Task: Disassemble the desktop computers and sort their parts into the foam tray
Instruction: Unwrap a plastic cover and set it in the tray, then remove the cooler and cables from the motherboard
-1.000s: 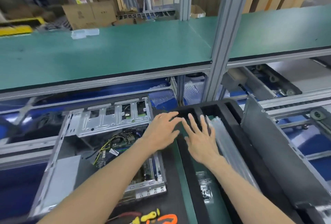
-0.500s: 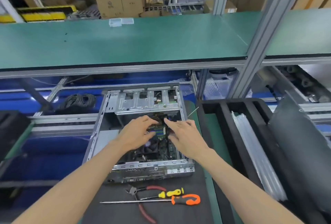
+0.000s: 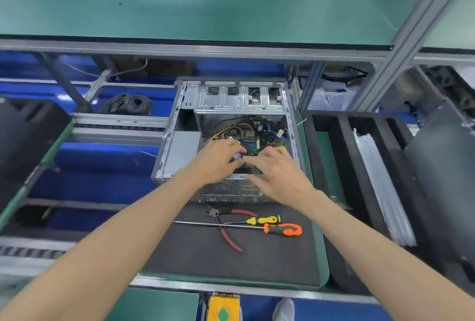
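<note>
Computer case (image 3: 231,104) lay open-side up on the surface, so both hands reached in: left hand (image 3: 218,164) pinched a small purple part (image 3: 237,156), right hand (image 3: 276,174) rested spread, grasping nothing.

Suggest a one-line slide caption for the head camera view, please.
Both hands, left hand and right hand, reach into the open computer case; pliers and screwdrivers lie in front.

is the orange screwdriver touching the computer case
Apart. The head view shows the orange screwdriver lying on the black mat, with bare mat and the red-handled pliers between it and the computer case.
</note>
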### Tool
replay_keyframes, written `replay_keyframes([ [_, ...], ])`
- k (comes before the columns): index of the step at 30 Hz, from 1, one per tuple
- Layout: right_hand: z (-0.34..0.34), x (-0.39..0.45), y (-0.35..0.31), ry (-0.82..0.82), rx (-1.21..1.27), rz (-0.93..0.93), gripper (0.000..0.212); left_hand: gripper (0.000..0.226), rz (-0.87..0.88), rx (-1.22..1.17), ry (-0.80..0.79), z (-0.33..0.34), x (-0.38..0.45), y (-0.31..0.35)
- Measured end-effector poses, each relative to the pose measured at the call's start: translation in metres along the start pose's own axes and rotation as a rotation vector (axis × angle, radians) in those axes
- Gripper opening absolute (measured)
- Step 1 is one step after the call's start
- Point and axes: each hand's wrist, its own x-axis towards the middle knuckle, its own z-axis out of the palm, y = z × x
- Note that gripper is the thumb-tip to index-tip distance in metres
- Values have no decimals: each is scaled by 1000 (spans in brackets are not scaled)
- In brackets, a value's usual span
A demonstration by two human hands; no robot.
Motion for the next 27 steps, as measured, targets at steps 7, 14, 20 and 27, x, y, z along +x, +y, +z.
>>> replay_keyframes([
  [7,4,-38,-24,-133,-73,-372,7,38,-69,-110,-82,7,-8,0],
  [14,33,-57,-26,-716,-131,-46,23,39,-66,-91,-125,7,-8,1],
  [20,50,-62,-28,-759,-138,81,21,41,-71,-85,-127,6,-9,3],
  [27,51,-58,-35,-756,-88,119,34,41,-81,-61,-145,5,-9,5],
])
